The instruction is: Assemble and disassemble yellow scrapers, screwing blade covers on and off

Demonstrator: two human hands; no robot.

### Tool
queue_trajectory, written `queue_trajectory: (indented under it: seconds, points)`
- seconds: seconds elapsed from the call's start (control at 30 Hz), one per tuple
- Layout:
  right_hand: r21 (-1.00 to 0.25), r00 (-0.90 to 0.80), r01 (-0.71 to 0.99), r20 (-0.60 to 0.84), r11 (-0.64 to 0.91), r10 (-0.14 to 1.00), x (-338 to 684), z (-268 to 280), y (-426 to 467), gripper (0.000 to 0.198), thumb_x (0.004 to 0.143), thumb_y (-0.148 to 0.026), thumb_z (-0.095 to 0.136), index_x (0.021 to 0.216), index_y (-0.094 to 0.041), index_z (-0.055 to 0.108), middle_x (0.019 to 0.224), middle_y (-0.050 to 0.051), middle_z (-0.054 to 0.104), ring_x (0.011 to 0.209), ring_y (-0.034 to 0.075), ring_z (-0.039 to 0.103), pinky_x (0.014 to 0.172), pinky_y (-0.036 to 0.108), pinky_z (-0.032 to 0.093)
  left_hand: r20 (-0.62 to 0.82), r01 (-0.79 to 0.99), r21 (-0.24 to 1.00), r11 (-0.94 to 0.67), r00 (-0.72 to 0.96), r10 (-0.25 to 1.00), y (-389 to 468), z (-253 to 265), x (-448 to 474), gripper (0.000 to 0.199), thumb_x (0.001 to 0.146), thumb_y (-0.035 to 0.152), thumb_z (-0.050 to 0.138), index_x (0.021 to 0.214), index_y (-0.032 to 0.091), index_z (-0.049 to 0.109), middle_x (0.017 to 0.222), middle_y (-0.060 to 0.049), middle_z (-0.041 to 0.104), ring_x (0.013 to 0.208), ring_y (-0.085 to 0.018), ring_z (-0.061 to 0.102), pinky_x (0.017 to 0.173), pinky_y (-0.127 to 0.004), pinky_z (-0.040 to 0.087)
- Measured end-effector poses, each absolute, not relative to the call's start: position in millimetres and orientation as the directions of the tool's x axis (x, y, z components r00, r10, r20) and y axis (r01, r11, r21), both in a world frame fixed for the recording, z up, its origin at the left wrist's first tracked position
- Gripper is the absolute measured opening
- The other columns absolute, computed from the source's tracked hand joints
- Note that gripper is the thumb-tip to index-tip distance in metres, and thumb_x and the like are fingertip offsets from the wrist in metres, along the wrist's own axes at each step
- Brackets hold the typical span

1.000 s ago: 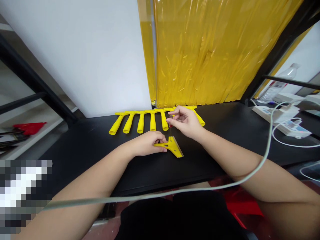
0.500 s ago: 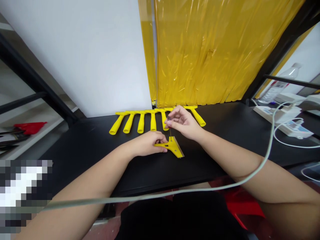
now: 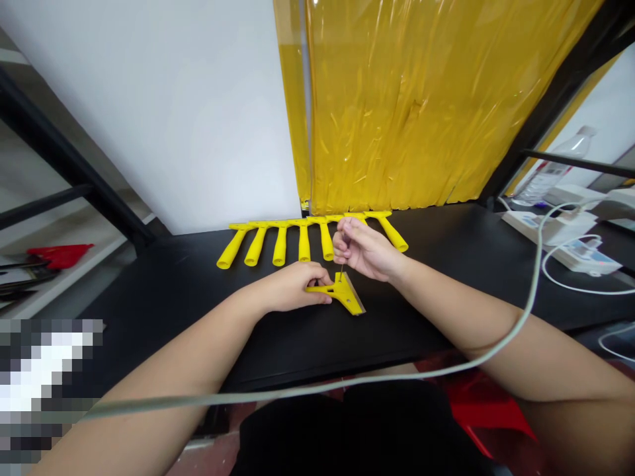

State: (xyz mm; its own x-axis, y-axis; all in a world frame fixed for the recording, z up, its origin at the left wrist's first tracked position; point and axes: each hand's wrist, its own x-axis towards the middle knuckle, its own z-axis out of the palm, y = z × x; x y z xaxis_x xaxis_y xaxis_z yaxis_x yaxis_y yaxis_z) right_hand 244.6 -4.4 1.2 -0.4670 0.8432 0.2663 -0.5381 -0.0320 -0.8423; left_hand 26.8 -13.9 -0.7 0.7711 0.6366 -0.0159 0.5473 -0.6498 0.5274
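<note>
My left hand (image 3: 308,285) pinches the handle of a yellow scraper (image 3: 348,295), which it holds low over the black tabletop. Along the scraper's right side runs a thin metal blade edge, and two screw spots show on its head. Above it, my right hand (image 3: 366,248) is closed round a screwdriver; its thin shaft (image 3: 341,270) points down at the screw nearer the far end of the head. The fingers hide the screwdriver's handle. Several more yellow scrapers (image 3: 280,244) lie in a row behind my hands, some partly covered by my right hand.
A white cable (image 3: 347,381) hangs across the front, over both forearms. White power strips (image 3: 578,248) and a plastic bottle (image 3: 553,168) are at the right. A white panel (image 3: 198,119) and yellow film (image 3: 421,106) back the black table (image 3: 426,317). Black frame posts flank it.
My right hand has lowered slightly and its fingers have wrapped further round the screwdriver, hiding the top of its handle. The left hand and the scraper stay nearly still.
</note>
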Motion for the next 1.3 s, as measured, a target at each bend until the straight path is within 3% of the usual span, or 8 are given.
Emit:
queue_trajectory:
  seconds: [0.07,0.2,0.27,0.47,0.67,0.87,1.07,1.3]
  points:
    - [-0.833,-0.46,-0.552,0.262,-0.042,0.848,242.8,-0.7,-5.2,0.026,0.095,-0.037,0.073,0.09,-0.023,0.052,0.071,-0.005,0.056,0.059,0.01,0.045,0.062,0.025,0.046,-0.012,0.541,0.533,-0.651,0.774,0.634,-13.8,-1.1,25.8,0.03,0.089,0.046,0.075,0.101,0.019,0.07,0.098,-0.004,0.068,0.082,-0.017,0.06,0.075,-0.029,0.045]
    - [-0.841,-0.44,-0.539,0.244,-0.037,0.864,244.7,-3.9,-0.3,0.03,0.091,-0.04,0.079,0.09,-0.021,0.057,0.088,0.0,0.063,0.078,0.014,0.058,0.071,0.029,0.053,-0.018,0.549,0.531,-0.645,0.769,0.639,-14.5,0.5,25.2,0.03,0.089,0.046,0.074,0.1,0.019,0.07,0.098,-0.004,0.068,0.083,-0.018,0.061,0.076,-0.029,0.045]
    - [-0.853,-0.456,-0.519,0.226,-0.051,0.861,246.5,-3.6,2.0,0.03,0.093,-0.043,0.076,0.087,-0.019,0.059,0.086,0.001,0.062,0.079,0.014,0.059,0.074,0.031,0.055,-0.023,0.554,0.53,-0.642,0.766,0.642,-14.9,1.7,25.6,0.03,0.089,0.046,0.074,0.101,0.018,0.071,0.099,-0.005,0.068,0.084,-0.018,0.061,0.076,-0.029,0.045]
    - [-0.842,-0.493,-0.526,0.184,-0.122,0.85,243.9,0.4,-3.5,0.028,0.1,-0.049,0.067,0.094,-0.023,0.057,0.063,-0.008,0.043,0.054,0.01,0.038,0.067,0.029,0.051,-0.028,0.548,0.537,-0.641,0.771,0.636,-15.1,2.0,26.0,0.03,0.089,0.046,0.074,0.1,0.018,0.07,0.097,-0.004,0.068,0.082,-0.017,0.06,0.075,-0.029,0.044]
    - [-0.826,-0.442,-0.56,0.234,-0.063,0.866,243.8,-2.8,-0.1,0.032,0.089,-0.042,0.081,0.085,-0.021,0.058,0.087,-0.001,0.061,0.078,0.014,0.057,0.074,0.03,0.055,-0.027,0.558,0.528,-0.64,0.764,0.645,-14.9,0.8,25.6,0.03,0.089,0.045,0.074,0.101,0.018,0.071,0.099,-0.005,0.069,0.085,-0.018,0.06,0.075,-0.029,0.044]
    - [-0.835,-0.52,-0.537,0.215,-0.122,0.827,244.3,-1.5,-3.6,0.028,0.098,-0.049,0.069,0.093,-0.024,0.058,0.06,-0.009,0.039,0.052,0.01,0.034,0.068,0.028,0.052,-0.032,0.565,0.522,-0.639,0.761,0.647,-14.3,0.1,25.5,0.029,0.088,0.044,0.075,0.101,0.018,0.07,0.097,-0.004,0.068,0.08,-0.017,0.058,0.073,-0.029,0.043]
    - [-0.838,-0.463,-0.544,0.248,-0.052,0.851,244.0,-0.8,-3.3,0.034,0.091,-0.043,0.078,0.081,-0.021,0.054,0.086,-0.001,0.057,0.077,0.014,0.057,0.072,0.03,0.053,-0.038,0.561,0.529,-0.636,0.765,0.643,-14.7,2.0,25.6,0.029,0.089,0.044,0.074,0.101,0.018,0.07,0.098,-0.004,0.067,0.083,-0.017,0.059,0.074,-0.029,0.043]
    - [-0.849,-0.501,-0.521,0.214,-0.095,0.838,245.5,-0.1,-4.7,0.027,0.098,-0.051,0.068,0.099,-0.025,0.059,0.06,-0.01,0.034,0.051,0.011,0.029,0.067,0.03,0.05,-0.021,0.559,0.523,-0.644,0.764,0.645,-14.6,0.7,25.5,0.031,0.088,0.047,0.074,0.1,0.019,0.07,0.096,-0.004,0.067,0.08,-0.017,0.058,0.073,-0.029,0.044]
